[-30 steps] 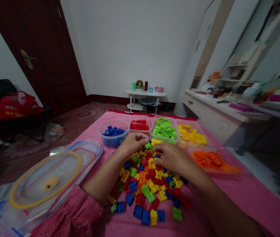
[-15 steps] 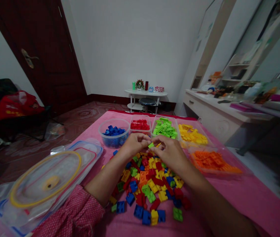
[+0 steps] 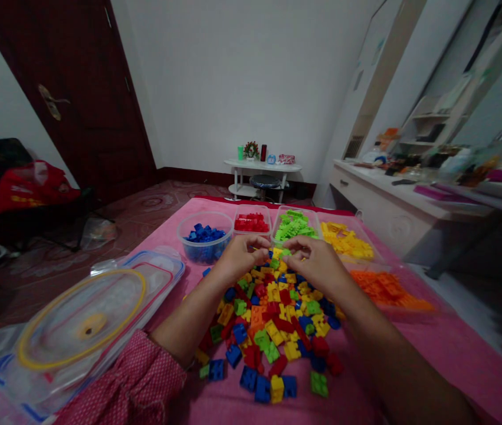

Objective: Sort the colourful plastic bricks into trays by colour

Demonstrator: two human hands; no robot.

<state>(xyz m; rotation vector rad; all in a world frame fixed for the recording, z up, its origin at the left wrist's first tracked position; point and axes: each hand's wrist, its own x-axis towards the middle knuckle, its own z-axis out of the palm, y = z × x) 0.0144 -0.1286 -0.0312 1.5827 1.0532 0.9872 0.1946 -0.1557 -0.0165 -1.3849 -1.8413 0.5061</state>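
A heap of mixed building bricks in red, blue, yellow, green and orange lies on the pink cloth. Above its far part is my left hand, its thumb and fingers apart with nothing seen between them. Facing it, my right hand has a small green brick at the tips of its thumb and forefinger. Just beyond the hands stand a round tub of blue bricks, a box of red bricks and a box of green bricks.
Yellow bricks fill a box at the back right, with orange bricks in another nearer box. Stacked clear lids lie at the left of the pink cloth. A white desk stands to the right.
My hands have drawn apart; both were at a green brick between them. Now the green brick is by my right fingertips, and my left fingers have parted.
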